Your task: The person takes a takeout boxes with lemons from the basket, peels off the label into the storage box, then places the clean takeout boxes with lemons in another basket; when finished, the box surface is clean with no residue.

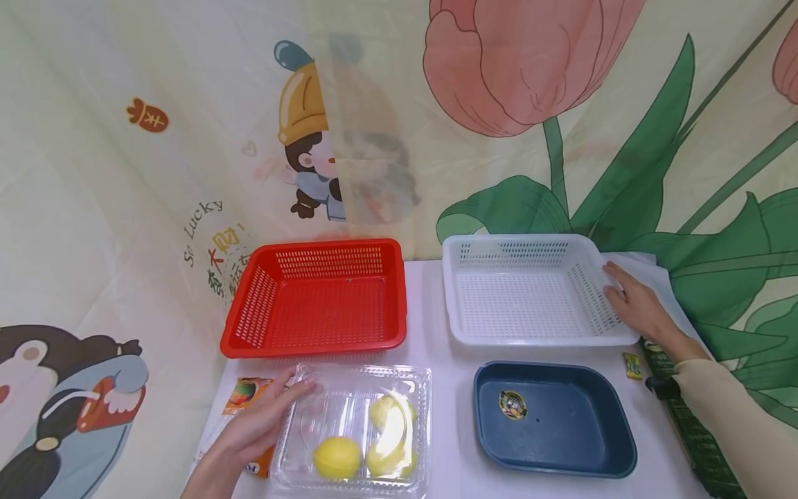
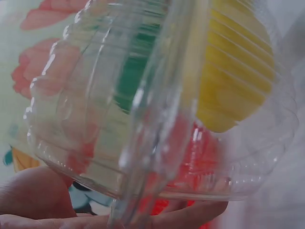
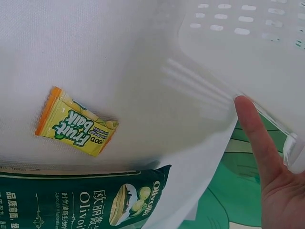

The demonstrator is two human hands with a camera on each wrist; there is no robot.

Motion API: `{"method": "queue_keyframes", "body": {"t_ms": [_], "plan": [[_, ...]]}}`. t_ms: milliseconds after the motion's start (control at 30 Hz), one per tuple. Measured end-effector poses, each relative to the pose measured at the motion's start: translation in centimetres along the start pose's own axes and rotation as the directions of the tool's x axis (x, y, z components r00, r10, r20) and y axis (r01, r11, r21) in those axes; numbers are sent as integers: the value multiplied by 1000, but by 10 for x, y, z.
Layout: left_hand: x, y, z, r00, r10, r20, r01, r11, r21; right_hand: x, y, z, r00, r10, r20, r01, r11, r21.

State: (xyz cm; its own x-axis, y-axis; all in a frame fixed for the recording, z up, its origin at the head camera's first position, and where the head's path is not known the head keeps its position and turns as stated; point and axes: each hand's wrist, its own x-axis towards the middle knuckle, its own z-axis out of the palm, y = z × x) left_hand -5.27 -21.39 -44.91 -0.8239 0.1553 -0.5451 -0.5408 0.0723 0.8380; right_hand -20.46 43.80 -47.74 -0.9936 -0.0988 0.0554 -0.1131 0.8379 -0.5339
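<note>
My left hand [image 1: 264,417] touches the left side of a clear plastic clamshell box [image 1: 324,395], its fingers [image 2: 186,217] stretched along the wall. Inside, three yellow fruits like lemons [image 1: 337,457] show through the lid; one lemon [image 2: 236,71] fills much of the left wrist view. On the right, my right hand [image 1: 639,305] rests at the right rim of a white perforated basket [image 1: 524,339]. One straight finger [image 3: 257,133] presses the basket's outer side in the right wrist view; the other fingertips are out of that view.
A red perforated basket [image 1: 312,350] stands behind the clamshell box, and a dark blue tray [image 1: 561,423] is before the white basket. A small yellow snack packet [image 3: 76,126] and a green pasta bag [image 3: 86,200] lie at right. An orange packet [image 1: 258,463] is partly under my left hand.
</note>
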Motion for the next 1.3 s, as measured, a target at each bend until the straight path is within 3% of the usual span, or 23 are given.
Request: {"method": "queue_keyframes", "body": {"t_ms": [267,500,767,1000,1300], "plan": [[-11,50,5,990,69,120,-67,998,-19,1,3,0,1000,-22,-7,22,1000,-3],[-1,93,15,975,149,167,-145,989,-40,5,2,-3,1000,-19,-16,19,1000,5],[24,134,40,978,142,154,-122,984,-133,4,2,-1,1000,16,-3,-16,1000,4],[51,167,73,980,138,141,-125,988,-93,6,-1,-3,1000,-1,-18,1,1000,9],[93,197,120,960,169,223,-134,978,-162,2,-1,-1,1000,9,-21,-8,1000,18]]}}
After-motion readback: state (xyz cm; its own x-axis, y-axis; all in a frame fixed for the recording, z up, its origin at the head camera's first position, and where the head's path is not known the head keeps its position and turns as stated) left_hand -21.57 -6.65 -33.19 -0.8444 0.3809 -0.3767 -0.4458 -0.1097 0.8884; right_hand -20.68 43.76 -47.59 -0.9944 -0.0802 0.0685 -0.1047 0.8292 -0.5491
